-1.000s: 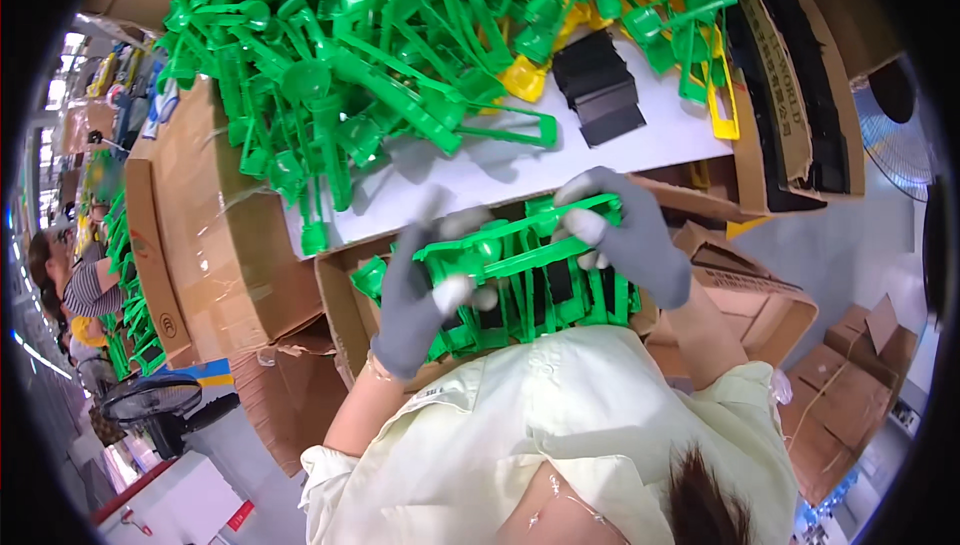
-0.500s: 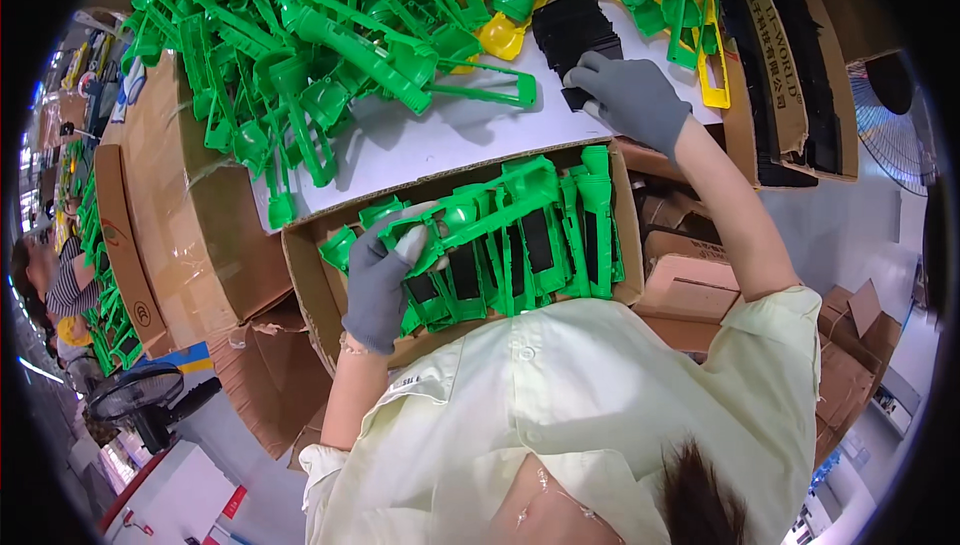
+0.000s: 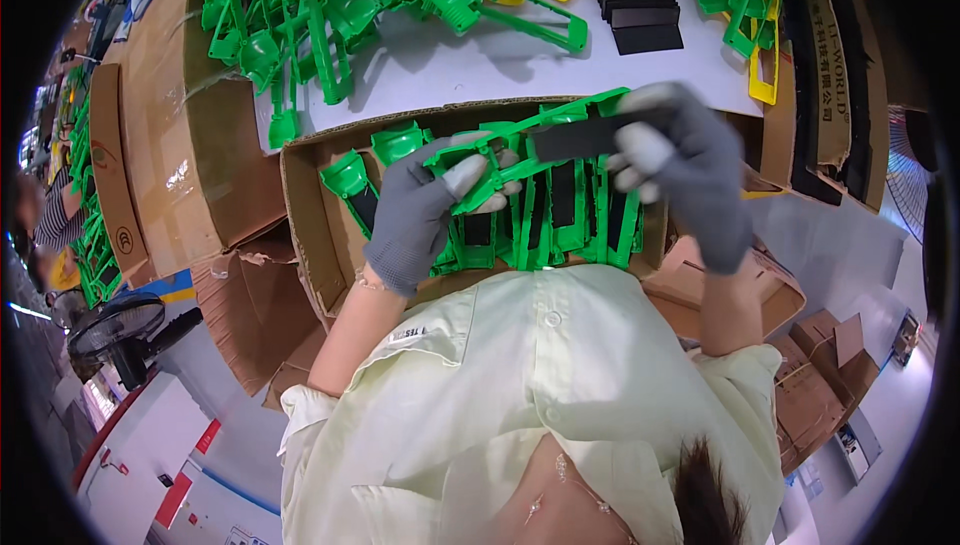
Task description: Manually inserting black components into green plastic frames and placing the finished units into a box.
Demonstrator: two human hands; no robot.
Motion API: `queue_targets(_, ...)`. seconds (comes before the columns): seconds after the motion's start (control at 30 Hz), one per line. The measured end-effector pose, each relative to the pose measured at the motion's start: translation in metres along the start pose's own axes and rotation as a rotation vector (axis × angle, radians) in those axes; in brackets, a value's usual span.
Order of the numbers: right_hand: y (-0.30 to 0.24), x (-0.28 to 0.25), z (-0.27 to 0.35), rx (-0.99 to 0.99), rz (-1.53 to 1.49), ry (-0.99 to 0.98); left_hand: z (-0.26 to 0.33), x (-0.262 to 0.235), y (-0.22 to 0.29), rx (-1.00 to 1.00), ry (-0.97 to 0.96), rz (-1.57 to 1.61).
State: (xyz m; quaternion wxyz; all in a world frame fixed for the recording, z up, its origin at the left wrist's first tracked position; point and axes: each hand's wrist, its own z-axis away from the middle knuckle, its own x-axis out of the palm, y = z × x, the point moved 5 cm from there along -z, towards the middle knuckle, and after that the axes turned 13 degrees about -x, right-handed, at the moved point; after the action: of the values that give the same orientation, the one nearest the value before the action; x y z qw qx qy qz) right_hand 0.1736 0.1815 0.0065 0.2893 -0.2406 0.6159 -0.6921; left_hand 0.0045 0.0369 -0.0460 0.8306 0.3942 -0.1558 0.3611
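Note:
My left hand (image 3: pixel 412 213), in a grey glove with pale fingertips, grips a green plastic frame part (image 3: pixel 487 191) above the open cardboard box. My right hand (image 3: pixel 690 170), gloved alike and slightly blurred, pinches a flat black strip (image 3: pixel 572 140). One end of the strip lies at the frame's long opening; whether it is seated there, I cannot tell. Under both hands, the cardboard box (image 3: pixel 305 210) holds several green parts (image 3: pixel 347 173) standing in a row, many with black strips in them.
A heap of loose green parts (image 3: pixel 340 10) covers the far white table (image 3: pixel 400 100). Beside it lie a stack of black strips (image 3: pixel 645 30) and a yellow frame part (image 3: pixel 765 70). Cardboard boxes (image 3: pixel 165 155) stand at left and right. A black fan (image 3: pixel 120 330) is lower left.
My right hand has come back from the stack toward me, bringing a black strip to the green part. My left hand has shifted slightly right with that part. The view has tilted lower.

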Motion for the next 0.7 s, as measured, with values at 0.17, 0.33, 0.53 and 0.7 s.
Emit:
queue_targets(0.17, 0.02, 0.019, 0.01, -0.156, 0.229, 0.004, 0.0, 0.005, -0.004, -0.025, 0.029, -0.08)
queue_targets(0.33, 0.013, 0.03, 0.01, -0.241, 0.412, 0.006, 0.003, 0.005, -0.004, -0.025, 0.043, -0.082)
queue_targets(0.53, 0.012, 0.036, 0.019, -0.269, 0.529, 0.004, 0.015, 0.015, -0.006, -0.029, 0.198, -0.171)
queue_targets(0.7, -0.008, 0.019, 0.024, -0.476, 0.755, 0.27, 0.028, 0.008, 0.004, 0.04, 0.127, -0.357)
